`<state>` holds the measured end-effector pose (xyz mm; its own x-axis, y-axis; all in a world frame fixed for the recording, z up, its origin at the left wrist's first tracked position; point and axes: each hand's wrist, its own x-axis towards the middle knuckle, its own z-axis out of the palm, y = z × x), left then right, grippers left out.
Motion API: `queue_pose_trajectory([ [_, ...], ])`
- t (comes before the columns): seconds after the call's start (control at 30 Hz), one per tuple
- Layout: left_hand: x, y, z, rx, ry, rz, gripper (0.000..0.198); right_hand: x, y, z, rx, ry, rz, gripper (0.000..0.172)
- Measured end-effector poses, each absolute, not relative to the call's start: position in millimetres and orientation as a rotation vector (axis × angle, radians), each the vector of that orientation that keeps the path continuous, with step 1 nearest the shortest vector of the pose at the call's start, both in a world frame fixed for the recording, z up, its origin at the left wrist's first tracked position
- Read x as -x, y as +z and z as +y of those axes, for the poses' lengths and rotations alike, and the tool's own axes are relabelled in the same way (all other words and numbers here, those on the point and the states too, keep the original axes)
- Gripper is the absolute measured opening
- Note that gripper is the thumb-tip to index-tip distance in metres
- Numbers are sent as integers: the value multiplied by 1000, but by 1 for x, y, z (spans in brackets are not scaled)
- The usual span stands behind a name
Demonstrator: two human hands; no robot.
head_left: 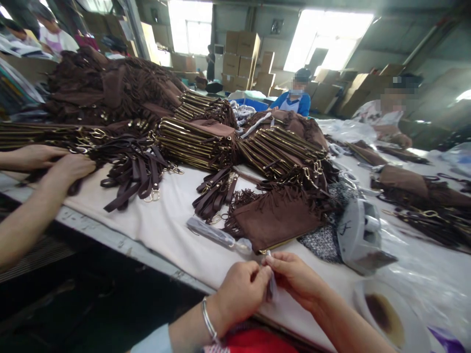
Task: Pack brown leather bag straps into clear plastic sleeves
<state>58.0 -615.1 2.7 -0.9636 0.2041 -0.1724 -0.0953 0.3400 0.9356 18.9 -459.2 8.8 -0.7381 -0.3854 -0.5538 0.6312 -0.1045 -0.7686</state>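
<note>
My left hand (pixel 243 287), with a silver bangle on its wrist, and my right hand (pixel 296 277) meet at the table's front edge. Between them, both pinch a narrow strip of thin translucent wrapping (pixel 272 287) with something dark inside. Just beyond my fingertips lies a brown fringed pouch (pixel 279 215), its gold zipper edge toward me. A wrapped strap (pixel 213 233) rests left of the pouch. Behind that is a small bunch of dark brown wrist straps (pixel 215 193) with gold clasps.
Stacked zippered pouches (pixel 195 144) and a larger pile of straps (pixel 136 171) fill the table's far side. At left, a co-worker's hands (pixel 71 169) handle straps. A tape dispenser (pixel 360 238) stands right of the pouch, near a tape roll (pixel 384 314) and plastic bags.
</note>
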Motion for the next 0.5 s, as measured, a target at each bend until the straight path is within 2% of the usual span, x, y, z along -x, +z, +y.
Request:
queue_pose_trajectory([
  [0.13, -51, -1, -612, 422, 1862, 1917, 26, -17, 2, -449, -285, -1944, 1285, 36],
  [0.27, -47, 1, -607, 347, 2025, 1520, 22, -17, -2, -445, -266, -1953, 1174, 36],
  [0.5, -43, 1, -607, 508, 2194, 1317, 19, -21, -1, -441, -345, -1925, 1198, 36],
])
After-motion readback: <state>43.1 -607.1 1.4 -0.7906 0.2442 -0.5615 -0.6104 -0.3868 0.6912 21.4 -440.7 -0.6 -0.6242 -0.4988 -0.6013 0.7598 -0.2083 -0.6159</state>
